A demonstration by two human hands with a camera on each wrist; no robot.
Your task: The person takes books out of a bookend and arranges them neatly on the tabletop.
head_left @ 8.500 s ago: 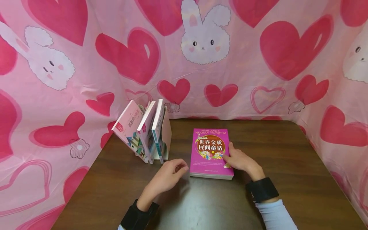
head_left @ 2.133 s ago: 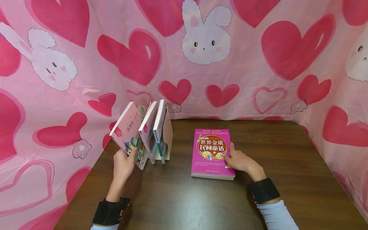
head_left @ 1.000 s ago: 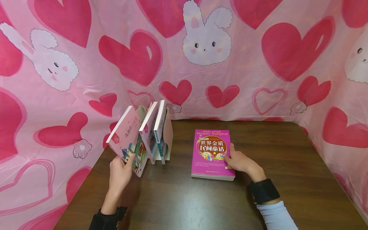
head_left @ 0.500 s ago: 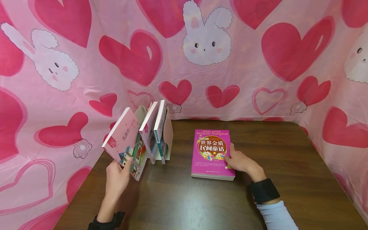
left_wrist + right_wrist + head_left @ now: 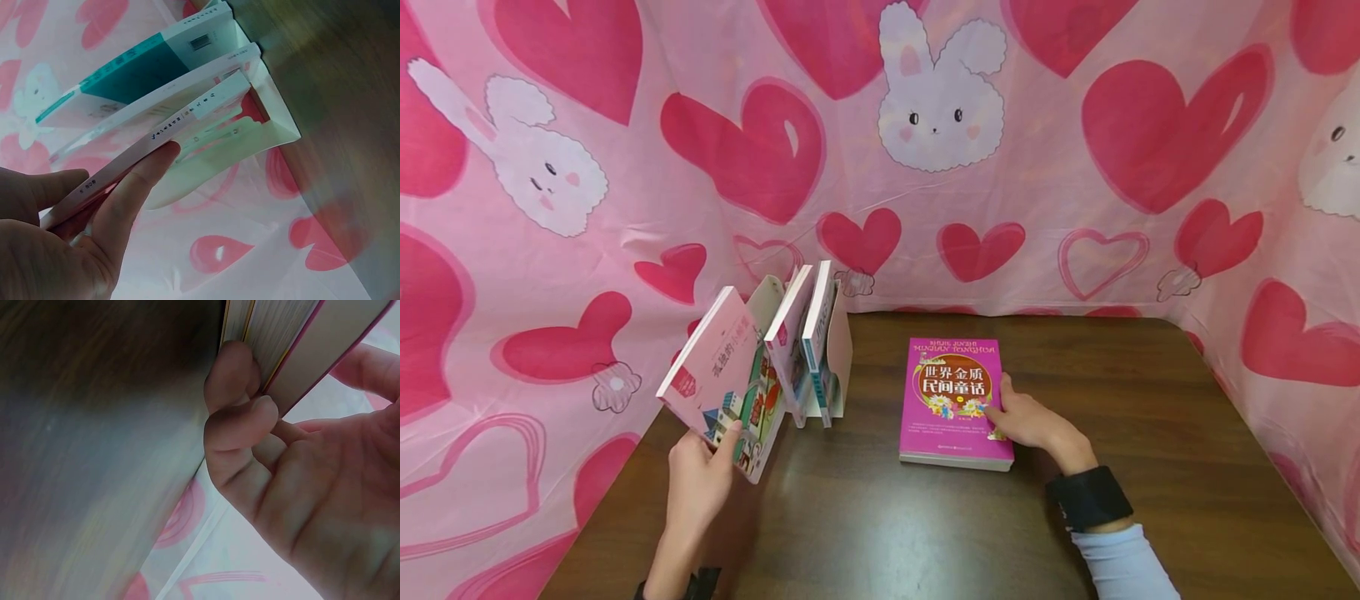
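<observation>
My left hand [image 5: 700,479] pinches a thin pink picture book [image 5: 718,358] by its near edge, thumb on the front cover and fingers behind. The book is tilted and partly out of a pale bookend [image 5: 838,358], its far end still between the stand's walls in the left wrist view. Two more books stand upright there: a thin pinkish one [image 5: 790,321] and a white-and-teal one [image 5: 134,69]. At the right, my right hand [image 5: 1037,421] holds the right edge of a thick magenta storybook [image 5: 955,442] lying flat, thumb on its cover and fingers curled at its side.
The dark wooden table [image 5: 880,533] carries everything. A pink cloth [image 5: 1037,167] with hearts and rabbits hangs behind it and along both sides. A strip of wood separates the bookend from the magenta storybook.
My left hand first hovered near the magenta storybook, then took hold of the pink picture book and has drawn it toward me and leftward. The right hand stays in place.
</observation>
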